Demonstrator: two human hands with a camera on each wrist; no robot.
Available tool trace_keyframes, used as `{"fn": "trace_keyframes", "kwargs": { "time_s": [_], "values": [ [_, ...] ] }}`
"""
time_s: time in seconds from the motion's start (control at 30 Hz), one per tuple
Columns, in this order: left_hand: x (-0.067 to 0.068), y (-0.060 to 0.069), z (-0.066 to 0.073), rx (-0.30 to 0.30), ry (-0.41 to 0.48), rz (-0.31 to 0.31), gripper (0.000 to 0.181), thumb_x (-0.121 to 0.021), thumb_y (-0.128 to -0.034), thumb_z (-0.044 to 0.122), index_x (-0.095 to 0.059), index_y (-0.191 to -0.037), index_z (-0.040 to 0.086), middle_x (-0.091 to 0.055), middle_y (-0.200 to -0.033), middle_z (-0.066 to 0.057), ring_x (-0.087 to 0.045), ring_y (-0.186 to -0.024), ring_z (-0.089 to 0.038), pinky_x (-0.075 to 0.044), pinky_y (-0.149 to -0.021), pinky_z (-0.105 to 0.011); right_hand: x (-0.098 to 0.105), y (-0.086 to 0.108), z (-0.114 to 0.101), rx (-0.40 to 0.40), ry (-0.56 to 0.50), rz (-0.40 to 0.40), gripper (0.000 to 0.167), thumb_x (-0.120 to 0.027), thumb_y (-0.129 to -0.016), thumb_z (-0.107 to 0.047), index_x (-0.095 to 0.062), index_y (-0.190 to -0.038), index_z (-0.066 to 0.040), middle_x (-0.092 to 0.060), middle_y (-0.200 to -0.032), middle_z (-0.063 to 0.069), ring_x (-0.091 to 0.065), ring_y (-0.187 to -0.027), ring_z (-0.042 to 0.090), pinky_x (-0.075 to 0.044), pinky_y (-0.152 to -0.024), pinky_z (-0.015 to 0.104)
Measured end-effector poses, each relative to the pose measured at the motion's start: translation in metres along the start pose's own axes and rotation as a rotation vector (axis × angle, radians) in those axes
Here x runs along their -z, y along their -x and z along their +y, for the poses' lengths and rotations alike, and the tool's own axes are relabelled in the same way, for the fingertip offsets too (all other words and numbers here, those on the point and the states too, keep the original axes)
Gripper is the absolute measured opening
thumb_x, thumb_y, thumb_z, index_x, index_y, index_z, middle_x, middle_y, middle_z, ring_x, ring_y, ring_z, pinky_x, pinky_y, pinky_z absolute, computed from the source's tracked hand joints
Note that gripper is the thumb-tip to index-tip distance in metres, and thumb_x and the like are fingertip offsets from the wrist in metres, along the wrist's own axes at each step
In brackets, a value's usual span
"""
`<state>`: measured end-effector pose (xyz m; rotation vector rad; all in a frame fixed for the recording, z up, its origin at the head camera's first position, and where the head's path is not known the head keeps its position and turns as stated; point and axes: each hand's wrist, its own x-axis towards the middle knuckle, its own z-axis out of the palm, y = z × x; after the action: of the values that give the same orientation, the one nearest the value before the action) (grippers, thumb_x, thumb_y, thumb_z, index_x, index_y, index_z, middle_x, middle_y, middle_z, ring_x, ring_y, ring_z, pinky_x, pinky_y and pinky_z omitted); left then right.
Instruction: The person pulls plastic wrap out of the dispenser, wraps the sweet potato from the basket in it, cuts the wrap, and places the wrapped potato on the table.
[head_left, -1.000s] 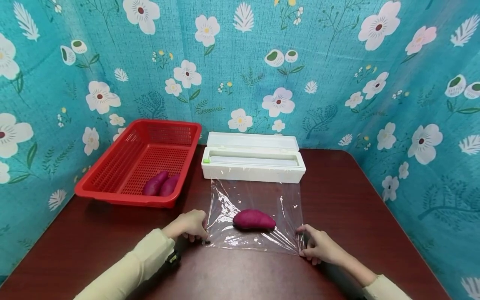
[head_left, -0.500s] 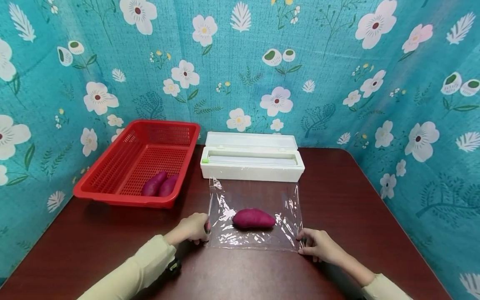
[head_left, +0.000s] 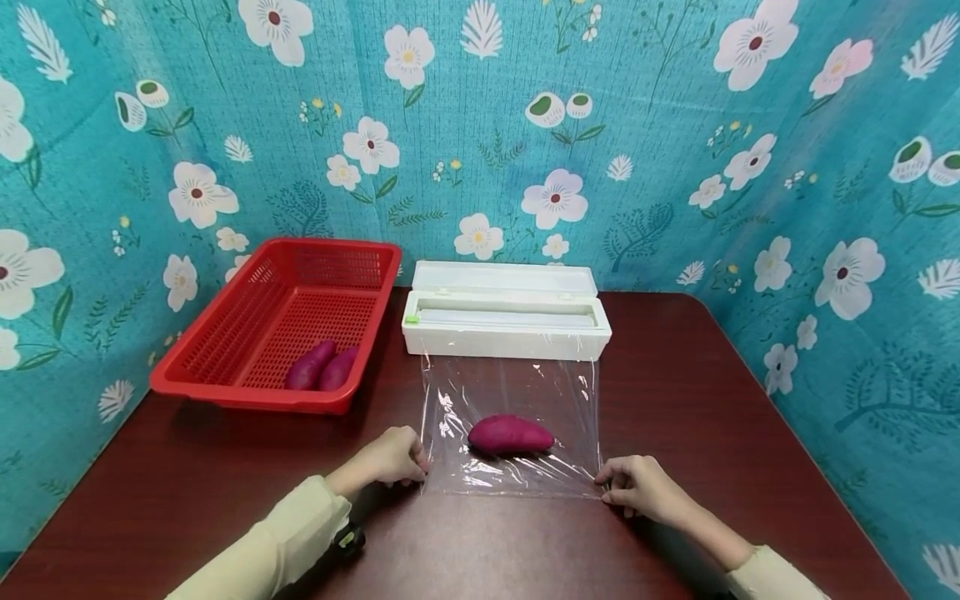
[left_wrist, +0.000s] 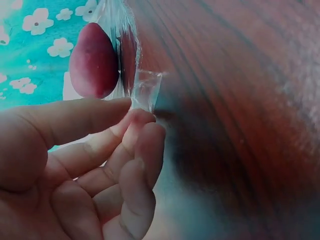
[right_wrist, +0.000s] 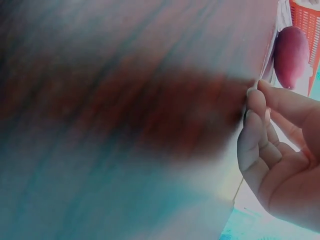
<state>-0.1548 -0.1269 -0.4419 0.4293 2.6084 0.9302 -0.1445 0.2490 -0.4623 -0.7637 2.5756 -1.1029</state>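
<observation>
A sheet of clear plastic wrap (head_left: 450, 479) stretches over the table from the front of a white wrap dispenser box (head_left: 507, 342). On the sheet lies a purple sweet potato (head_left: 512, 435), also seen in the left wrist view. My left hand (head_left: 392, 457) pinches the sheet's near left corner between thumb and index finger, which the left wrist view shows closely. At the near right corner, my right hand (head_left: 643, 489) pinches the wrap between thumb and fingertips. Both hands stay apart from the sweet potato.
A red plastic basket (head_left: 247, 393) stands at the back left, with two purple sweet potatoes (head_left: 311, 367) inside. The dispenser's lid (head_left: 502, 277) is raised behind its box. A flowered teal cloth (head_left: 480, 125) hangs around the dark wooden table (head_left: 480, 550).
My left hand has shifted slightly right, still pinching its corner. The right hand barely moved. Wrinkles and shine in the wrap changed, and the sweet potato stays nearly in place.
</observation>
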Motion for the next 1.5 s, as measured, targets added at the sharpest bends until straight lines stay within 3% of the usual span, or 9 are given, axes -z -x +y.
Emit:
{"fn": "trace_keyframes", "kwargs": {
  "time_s": [0.27, 0.53, 0.77, 0.97, 1.17, 1.37, 1.5],
  "values": [
    [0.001, 0.001, -0.007, -0.087, 0.054, 0.001, 0.019, -0.079, -0.0544, 0.002, -0.062, -0.062, 0.004, -0.056, -0.048, 0.004, -0.05, -0.044, -0.004, -0.039, -0.041, -0.021, 0.006, -0.001, -0.001, -0.027, -0.094, -0.052, 0.014, -0.063, -0.077, 0.001, -0.062, -0.092, 0.0, -0.056, -0.058, 0.001, -0.053, -0.04, 0.01, -0.043, -0.034, 0.028],
    [0.003, 0.0, -0.01, -0.134, 0.0, 0.018, 0.032, -0.085, -0.0482, 0.009, -0.057, -0.063, 0.007, -0.045, -0.055, 0.007, -0.042, -0.052, -0.004, -0.037, -0.049, -0.02, 0.009, -0.002, 0.003, -0.018, -0.298, -0.113, 0.02, -0.056, -0.083, 0.003, -0.051, -0.103, 0.005, -0.061, -0.065, 0.011, -0.056, -0.042, 0.019, -0.043, -0.034, 0.033],
    [0.002, -0.002, -0.012, -0.167, -0.003, 0.031, 0.034, -0.085, -0.0471, 0.007, -0.055, -0.063, 0.007, -0.044, -0.056, 0.007, -0.041, -0.051, -0.003, -0.037, -0.05, -0.02, 0.012, -0.002, 0.008, 0.029, -0.407, -0.171, 0.011, -0.051, -0.086, 0.003, -0.054, -0.095, 0.009, -0.061, -0.071, 0.019, -0.058, -0.047, 0.02, -0.045, -0.036, 0.036],
    [0.002, -0.001, -0.016, -0.217, -0.006, 0.024, 0.036, -0.084, -0.0453, 0.002, -0.055, -0.066, 0.007, -0.045, -0.059, 0.005, -0.042, -0.055, -0.003, -0.038, -0.053, -0.019, 0.012, -0.002, 0.01, 0.05, -0.404, -0.155, 0.013, -0.055, -0.084, 0.004, -0.057, -0.093, 0.013, -0.06, -0.071, 0.017, -0.058, -0.049, 0.018, -0.046, -0.038, 0.034],
    [0.001, 0.0, -0.02, -0.282, -0.011, 0.027, 0.036, -0.083, -0.0456, 0.001, -0.054, -0.066, 0.008, -0.045, -0.06, 0.005, -0.042, -0.057, -0.004, -0.038, -0.053, -0.02, 0.011, -0.001, 0.007, 0.046, -0.348, -0.077, 0.019, -0.066, -0.075, 0.004, -0.057, -0.09, 0.011, -0.057, -0.07, 0.007, -0.053, -0.048, 0.01, -0.046, -0.039, 0.031],
    [-0.001, -0.003, -0.025, -0.338, -0.007, 0.054, 0.026, -0.079, -0.0559, 0.004, -0.055, -0.062, 0.01, -0.045, -0.055, 0.009, -0.042, -0.054, 0.0, -0.038, -0.051, -0.018, 0.01, -0.003, 0.005, 0.056, -0.284, -0.017, 0.011, -0.066, -0.074, 0.005, -0.059, -0.083, 0.008, -0.055, -0.062, 0.002, -0.049, -0.046, 0.006, -0.045, -0.038, 0.028],
    [-0.001, -0.004, -0.025, -0.362, 0.027, 0.048, 0.018, -0.077, -0.0652, 0.01, -0.059, -0.062, 0.012, -0.046, -0.051, 0.011, -0.044, -0.05, 0.0, -0.037, -0.049, -0.018, 0.008, -0.005, 0.006, 0.112, -0.217, 0.058, 0.005, -0.067, -0.074, 0.004, -0.063, -0.077, 0.003, -0.054, -0.065, 0.0, -0.046, -0.046, 0.002, -0.042, -0.036, 0.025]
  ]
}}
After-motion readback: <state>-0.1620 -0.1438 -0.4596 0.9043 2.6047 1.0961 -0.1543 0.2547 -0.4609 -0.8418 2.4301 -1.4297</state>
